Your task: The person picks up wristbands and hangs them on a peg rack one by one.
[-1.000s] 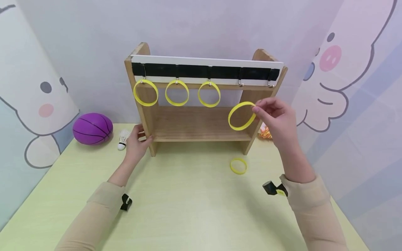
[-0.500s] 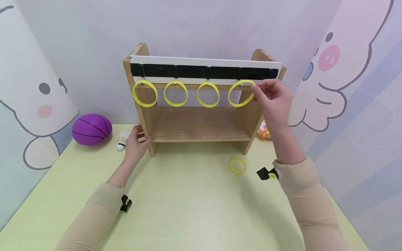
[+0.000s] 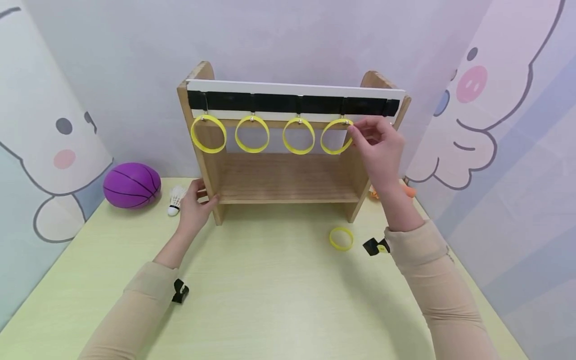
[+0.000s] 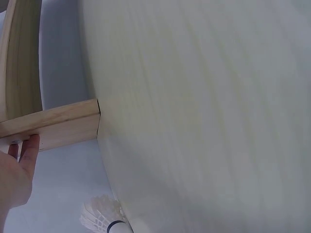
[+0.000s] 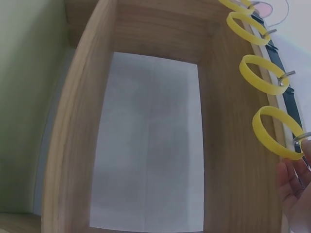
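Note:
My right hand (image 3: 382,150) pinches the right edge of a yellow wristband (image 3: 325,142) at the fourth hook of a wooden rack (image 3: 288,177). In the right wrist view, this wristband (image 5: 265,138) lies around the hook's tip (image 5: 302,137), fingertips against its lower edge. Three more yellow wristbands, the left (image 3: 194,137), middle (image 3: 238,140) and right (image 3: 285,141), hang from the hooks to its left. My left hand (image 3: 194,210) holds the rack's left side panel low down, thumb at the front edge. Another wristband (image 3: 331,244) lies on the table. The fifth hook is mostly hidden behind my right hand.
A purple ball (image 3: 132,185) and a white shuttlecock (image 3: 175,201) sit left of the rack on the pale table (image 3: 270,295). An orange item (image 3: 408,190) is partly hidden behind my right forearm. Patterned walls stand behind and on both sides.
My right hand has lifted the wristband to the fourth hook, then shifted slightly left, with the band now at the hook. The left hand keeps its place on the rack.

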